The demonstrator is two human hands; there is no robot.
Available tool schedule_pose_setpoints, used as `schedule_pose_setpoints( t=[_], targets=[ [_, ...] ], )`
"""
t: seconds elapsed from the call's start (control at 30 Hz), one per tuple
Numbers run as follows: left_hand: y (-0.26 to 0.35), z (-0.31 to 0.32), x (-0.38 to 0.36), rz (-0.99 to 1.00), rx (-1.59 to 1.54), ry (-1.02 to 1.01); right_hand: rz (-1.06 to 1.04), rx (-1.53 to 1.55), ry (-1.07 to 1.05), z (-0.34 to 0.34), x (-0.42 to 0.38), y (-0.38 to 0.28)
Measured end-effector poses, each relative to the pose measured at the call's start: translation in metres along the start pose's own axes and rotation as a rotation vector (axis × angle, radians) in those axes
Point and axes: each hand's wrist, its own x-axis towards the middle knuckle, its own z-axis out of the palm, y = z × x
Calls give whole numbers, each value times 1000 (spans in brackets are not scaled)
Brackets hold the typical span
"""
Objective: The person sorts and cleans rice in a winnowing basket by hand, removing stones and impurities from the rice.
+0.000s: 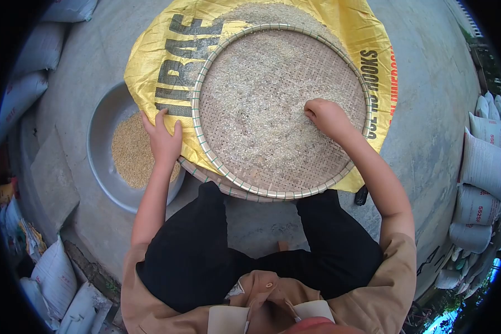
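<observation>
A round woven tray [197,106] with a pale rim holds a thin, scattered layer of pale grains. Over its right half is my right hand [324,116], its fingers pinched together at the grains; whatever they hold is too small to make out. My left hand [165,136] has its fingers spread on the lower left edge of a yellow printed sack [145,67], beside a metal basin [101,172]. Golden grain [132,151] lies in the basin. The sack is spread under the tray, with more pale grains on it at the top.
A second woven tray [206,177] shows partly under the first. Full white sacks stand at the left [55,273] and right [482,167] edges of the concrete floor [428,83]. My knees [209,206] are just below the trays. A small black object [361,196] lies by the sack.
</observation>
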Motion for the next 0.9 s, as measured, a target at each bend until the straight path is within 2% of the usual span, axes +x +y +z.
schedule_pose_setpoints(
  t=[0.2,0.37,0.5,0.57,0.6,0.67,0.7,0.77,0.9],
  targets=[
    [-2,2,0,3,14,11,0,32,-36,4,9,7],
    [-2,2,0,-1,7,11,116,89,-221,-8,20,3],
    [-2,2,0,-7,-3,5,91,96,-225,-12,19,7],
    [-2,2,0,-15,-11,3,126,313,-237,-17,14,10],
    [-2,2,0,-6,2,9,124,311,-238,-19,10,13],
    [-1,1,0,-1,15,17,264,911,-322,-22,1,20],
    [0,0,0,-8,9,8,261,908,-325,-18,-5,23],
    [1,0,0,-17,1,-1,192,1735,-278,-5,-18,27],
    [1,0,0,-23,-4,2,196,1963,-157,1,-29,20]
  ],
)
